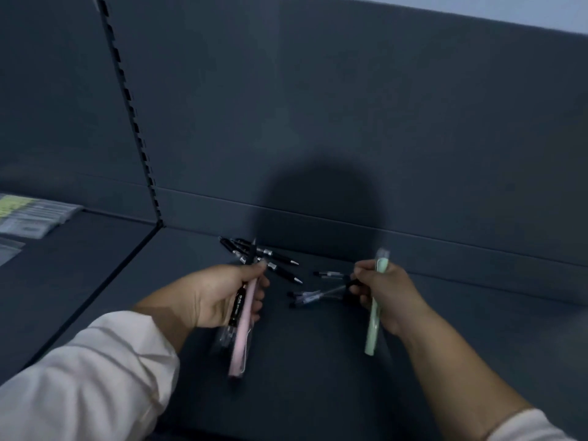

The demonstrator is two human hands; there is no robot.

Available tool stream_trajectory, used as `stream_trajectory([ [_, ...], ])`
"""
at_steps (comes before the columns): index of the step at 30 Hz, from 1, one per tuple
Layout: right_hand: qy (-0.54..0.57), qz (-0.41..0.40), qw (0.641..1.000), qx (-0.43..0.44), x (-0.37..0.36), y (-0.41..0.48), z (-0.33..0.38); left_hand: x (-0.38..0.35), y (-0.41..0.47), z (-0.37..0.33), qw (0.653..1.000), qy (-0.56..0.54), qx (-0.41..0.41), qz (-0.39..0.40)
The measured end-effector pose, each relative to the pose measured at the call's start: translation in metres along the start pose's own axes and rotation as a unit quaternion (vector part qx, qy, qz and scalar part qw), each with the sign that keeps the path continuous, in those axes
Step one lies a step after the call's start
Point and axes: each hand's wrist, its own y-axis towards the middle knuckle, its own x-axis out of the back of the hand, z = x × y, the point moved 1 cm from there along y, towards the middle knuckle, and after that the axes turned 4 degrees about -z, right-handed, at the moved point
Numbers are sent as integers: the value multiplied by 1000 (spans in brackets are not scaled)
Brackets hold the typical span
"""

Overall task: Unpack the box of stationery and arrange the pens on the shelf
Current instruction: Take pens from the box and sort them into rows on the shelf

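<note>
In the head view, your left hand (216, 296) grips a pink pen (240, 345) and a black pen (237, 305). Your right hand (386, 294) grips a mint-green pen (372, 332). Loose black pens (280, 257) and clear pens (313, 295) lie on the dark shelf (318, 383).

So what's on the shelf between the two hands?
In the head view, a few clear pens with black caps lie on the shelf between the left hand and right hand; black click pens lie just behind the gap.
</note>
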Motion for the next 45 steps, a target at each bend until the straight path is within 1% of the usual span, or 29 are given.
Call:
stream_trajectory([
  [2, -21, -8, 1000, 0, 2, 0, 0, -1, 0, -1, 1000, 13, 1, 15],
  [4, -64, -10, 997, 36, -4, -4, 5, -1, 0, -1, 998, 43, -3, 36],
  [5, -78, 4, 995, 56, -10, -7, 10, -2, 0, -1, 997, 63, -9, 49],
  [7, -80, 75, 991, 77, -30, -16, 17, -5, -1, -3, 991, 110, -26, 72],
  [10, -102, 213, 970, 63, -64, -26, 21, -5, -1, -2, 978, 185, -50, 88],
  [12, -111, 274, 954, 47, -83, -29, 19, -2, -2, -2, 970, 216, -63, 95],
  [14, -121, 304, 945, 25, -96, -29, 16, 3, -2, -2, 966, 231, -85, 84],
  [17, -124, 320, 939, -5, -108, -29, 13, 15, -2, 0, 957, 262, -114, 37],
  [20, -105, 305, 946, -22, -115, -25, 13, 30, 0, 3, 955, 276, -107, 7],
  [23, -66, 250, 965, -44, -119, -17, 14, 54, -2, 6, 944, 321, -75, -11],
  [26, -15, 191, 979, -73, -118, -9, 17, 81, -7, 8, 944, 324, -60, -22],
  [28, 10, 160, 983, -90, -118, -4, 16, 96, -10, 9, 954, 286, -73, -45],
  [31, 28, 138, 984, -105, -121, -1, 11, 108, -10, 10, 977, 157, -97, -106],
  [34, 36, 127, 985, -107, -125, -3, 6, 104, -7, 9, 983, 88, -103, -127],
  [41, 50, 79, 987, -127, -126, -7, 0, 85, 6, 4, 982, 30, -103, -158],
  [45, 48, 72, 985, -146, -129, -11, -6, 78, 10, 2, 981, 20, -88, -171],
])
